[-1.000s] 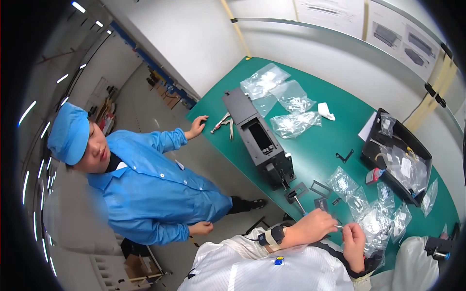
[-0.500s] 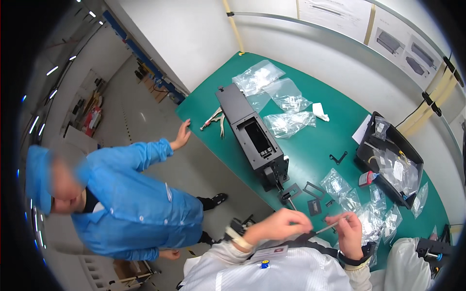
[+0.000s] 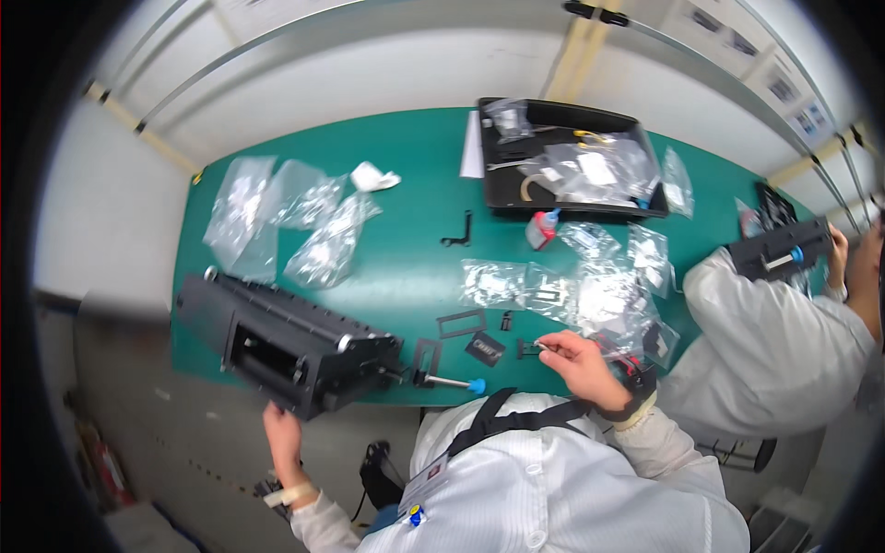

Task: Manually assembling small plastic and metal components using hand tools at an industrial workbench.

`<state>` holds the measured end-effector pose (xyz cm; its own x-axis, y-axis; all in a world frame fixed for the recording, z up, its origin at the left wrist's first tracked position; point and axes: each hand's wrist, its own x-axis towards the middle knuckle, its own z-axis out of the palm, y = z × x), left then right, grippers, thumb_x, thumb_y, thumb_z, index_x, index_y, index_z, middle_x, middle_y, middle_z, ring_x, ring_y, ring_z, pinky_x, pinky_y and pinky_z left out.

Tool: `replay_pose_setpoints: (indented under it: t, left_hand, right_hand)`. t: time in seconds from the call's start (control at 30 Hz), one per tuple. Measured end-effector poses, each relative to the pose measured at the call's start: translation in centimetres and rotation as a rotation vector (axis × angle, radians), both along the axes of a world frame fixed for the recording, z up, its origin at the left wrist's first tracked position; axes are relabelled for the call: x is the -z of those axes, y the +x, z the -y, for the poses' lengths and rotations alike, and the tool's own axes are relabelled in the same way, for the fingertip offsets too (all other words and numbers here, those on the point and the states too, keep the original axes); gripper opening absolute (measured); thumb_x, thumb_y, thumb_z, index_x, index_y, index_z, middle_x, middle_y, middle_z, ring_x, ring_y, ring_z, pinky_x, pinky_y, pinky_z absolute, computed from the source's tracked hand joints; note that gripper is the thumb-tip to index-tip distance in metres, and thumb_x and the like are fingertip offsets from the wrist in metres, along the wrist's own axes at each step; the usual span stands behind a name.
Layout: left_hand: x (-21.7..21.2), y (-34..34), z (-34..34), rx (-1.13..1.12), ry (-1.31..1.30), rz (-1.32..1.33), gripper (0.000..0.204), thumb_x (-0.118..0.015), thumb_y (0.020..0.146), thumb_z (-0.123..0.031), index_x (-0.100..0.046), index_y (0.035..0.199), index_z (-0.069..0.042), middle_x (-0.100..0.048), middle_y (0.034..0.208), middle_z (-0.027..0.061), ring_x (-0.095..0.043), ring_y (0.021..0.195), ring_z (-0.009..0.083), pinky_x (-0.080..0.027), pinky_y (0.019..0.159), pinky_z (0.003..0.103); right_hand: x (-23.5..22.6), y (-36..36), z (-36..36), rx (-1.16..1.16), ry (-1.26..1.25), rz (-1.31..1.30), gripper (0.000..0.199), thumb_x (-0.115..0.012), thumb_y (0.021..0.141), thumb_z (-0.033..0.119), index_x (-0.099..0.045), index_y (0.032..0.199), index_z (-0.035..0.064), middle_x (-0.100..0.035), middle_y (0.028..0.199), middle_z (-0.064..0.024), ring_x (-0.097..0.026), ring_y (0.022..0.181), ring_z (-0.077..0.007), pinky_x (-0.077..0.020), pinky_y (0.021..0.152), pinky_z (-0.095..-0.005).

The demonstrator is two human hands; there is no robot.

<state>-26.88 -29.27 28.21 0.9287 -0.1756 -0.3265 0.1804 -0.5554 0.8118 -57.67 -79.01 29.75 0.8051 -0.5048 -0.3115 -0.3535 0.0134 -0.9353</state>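
1. The black housing [image 3: 318, 341] is set along the near edge of the desk [image 3: 415, 175], apparently overhanging; its lower edge is touched by the left hand [image 3: 282, 431], whose grip, open or closed, cannot be told.
2. A small pale piece [image 3: 541, 345] is pinched by the right hand [image 3: 590, 369]; if loosened, it could be lost among the plastic bags [image 3: 604, 293].
3. If pulled outward, the housing might be tipped.

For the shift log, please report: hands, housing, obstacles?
Left hand at near edge of black housing, grip unclear. Right hand pinching small pale item. Blue-ended tool lying between hands.
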Motion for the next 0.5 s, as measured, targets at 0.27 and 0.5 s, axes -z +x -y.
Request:
replay_pose_setpoints:
  t: [0.27,0.5]
  left_hand:
    - [-4.0,-5.8,14.2,1.052,0.020,-0.621,0.029,-0.065,0.110,-0.028,-0.074,0.107,-0.001,-0.073,0.089,0.0036,-0.064,0.080,0.0124,-0.053,0.078,0.031]
    - [-3.5,-10.8,22.1,0.801,-0.427,-0.593,0.024,-0.069,0.110,-0.013,-0.065,0.130,0.000,-0.070,0.113,0.0007,-0.063,0.098,0.0068,-0.053,0.088,0.026]
  right_hand:
    - [-0.6,-3.6,-1.9,0.094,0.039,-0.006,0.022,-0.076,0.101,0.001,-0.077,0.123,-0.0005,-0.068,0.108,-0.0003,-0.062,0.088,-0.0058,-0.0509,0.080,-0.0236]
    - [-3.4,-0.2,-4.5,-0.030,-0.262,0.085,0.025,-0.085,0.093,0.007,-0.084,0.118,0.0068,-0.070,0.103,-0.0061,-0.067,0.093,-0.0170,-0.0530,0.079,-0.0297]
